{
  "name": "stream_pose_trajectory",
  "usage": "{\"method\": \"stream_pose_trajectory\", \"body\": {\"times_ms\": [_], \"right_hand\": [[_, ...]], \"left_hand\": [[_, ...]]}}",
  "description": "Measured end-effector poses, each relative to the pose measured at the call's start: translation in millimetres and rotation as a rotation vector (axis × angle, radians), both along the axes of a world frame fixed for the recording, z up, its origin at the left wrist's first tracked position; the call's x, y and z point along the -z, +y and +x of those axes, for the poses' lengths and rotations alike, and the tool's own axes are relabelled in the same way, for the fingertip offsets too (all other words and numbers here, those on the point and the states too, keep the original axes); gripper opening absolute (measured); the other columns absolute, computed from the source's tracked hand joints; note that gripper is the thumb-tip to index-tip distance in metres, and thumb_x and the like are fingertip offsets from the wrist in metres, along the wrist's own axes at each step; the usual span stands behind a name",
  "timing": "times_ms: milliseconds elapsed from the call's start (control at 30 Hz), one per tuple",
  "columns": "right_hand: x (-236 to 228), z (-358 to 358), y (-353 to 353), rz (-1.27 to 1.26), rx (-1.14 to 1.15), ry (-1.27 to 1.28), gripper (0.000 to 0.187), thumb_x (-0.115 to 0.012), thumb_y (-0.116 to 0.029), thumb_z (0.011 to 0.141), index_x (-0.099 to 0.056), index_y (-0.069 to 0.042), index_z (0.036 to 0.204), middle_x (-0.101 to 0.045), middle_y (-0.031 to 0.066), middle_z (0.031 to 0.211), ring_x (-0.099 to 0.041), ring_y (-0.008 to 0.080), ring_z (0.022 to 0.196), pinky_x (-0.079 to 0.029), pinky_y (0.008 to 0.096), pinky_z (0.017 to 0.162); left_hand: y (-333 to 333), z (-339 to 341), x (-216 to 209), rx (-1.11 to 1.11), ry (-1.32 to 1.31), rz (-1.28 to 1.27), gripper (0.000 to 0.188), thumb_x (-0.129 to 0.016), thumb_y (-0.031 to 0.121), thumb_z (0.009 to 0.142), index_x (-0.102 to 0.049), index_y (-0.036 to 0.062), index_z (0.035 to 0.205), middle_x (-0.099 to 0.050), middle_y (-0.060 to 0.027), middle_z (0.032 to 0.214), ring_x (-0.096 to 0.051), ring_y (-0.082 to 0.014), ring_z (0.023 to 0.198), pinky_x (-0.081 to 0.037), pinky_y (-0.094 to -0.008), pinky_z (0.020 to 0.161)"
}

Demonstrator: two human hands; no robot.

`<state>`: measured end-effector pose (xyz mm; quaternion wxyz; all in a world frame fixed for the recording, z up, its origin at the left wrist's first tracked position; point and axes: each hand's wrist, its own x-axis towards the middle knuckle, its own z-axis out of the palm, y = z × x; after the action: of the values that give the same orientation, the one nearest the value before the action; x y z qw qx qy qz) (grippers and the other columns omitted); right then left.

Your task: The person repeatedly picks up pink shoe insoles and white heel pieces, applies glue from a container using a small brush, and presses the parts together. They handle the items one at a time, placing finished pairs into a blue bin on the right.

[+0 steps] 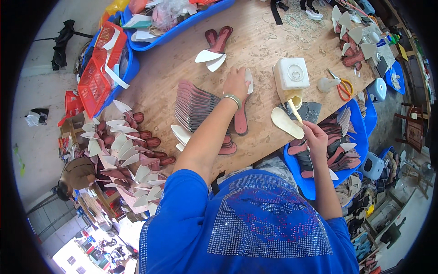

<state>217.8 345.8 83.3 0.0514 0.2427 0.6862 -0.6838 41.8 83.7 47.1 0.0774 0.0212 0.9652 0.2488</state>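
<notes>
My left hand reaches across the table, fingers bent over a white toe piece on a reddish-brown shoe insole. Whether it grips the piece or only presses it, I cannot tell. Beside it stands a fanned row of similar insoles, partly behind my forearm. My right hand is closed around the end of a cream-coloured brush, its tip at the mouth of a white plastic container. A pale sole-shaped piece lies under the brush, close to those fingers; whether they touch it is unclear.
Many insoles with white pieces crowd the table's left. At right are orange-handled scissors, a small squat bottle and a blue basin of insoles. Red baskets stand far left. A person is beyond the left side.
</notes>
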Motion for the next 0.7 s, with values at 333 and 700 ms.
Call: {"method": "stream_pose_trajectory", "body": {"times_ms": [333,700], "right_hand": [[1,19,27,0.082,0.032,-0.031,0.021,-0.066,-0.012,0.088,-0.068,0.000,0.105,-0.062,-0.0052,0.081,-0.045,-0.0002,0.064,-0.030,0.0154,0.054],[14,46,43,0.171,-0.035,0.008,0.022,-0.065,-0.010,0.087,-0.067,0.003,0.105,-0.068,0.0028,0.092,-0.059,0.0066,0.082,-0.046,0.0201,0.073]], "left_hand": [[17,-3,21,0.060,0.015,-0.038,0.042,-0.064,0.013,0.081,-0.050,0.0139,0.121,-0.051,-0.0151,0.116,-0.060,-0.0350,0.096,-0.049,-0.0430,0.083],[2,-10,3,0.027,0.013,-0.019,0.025,-0.066,0.022,0.081,-0.062,0.0121,0.104,-0.057,-0.0158,0.108,-0.059,-0.0339,0.097,-0.047,-0.0418,0.083]]}}
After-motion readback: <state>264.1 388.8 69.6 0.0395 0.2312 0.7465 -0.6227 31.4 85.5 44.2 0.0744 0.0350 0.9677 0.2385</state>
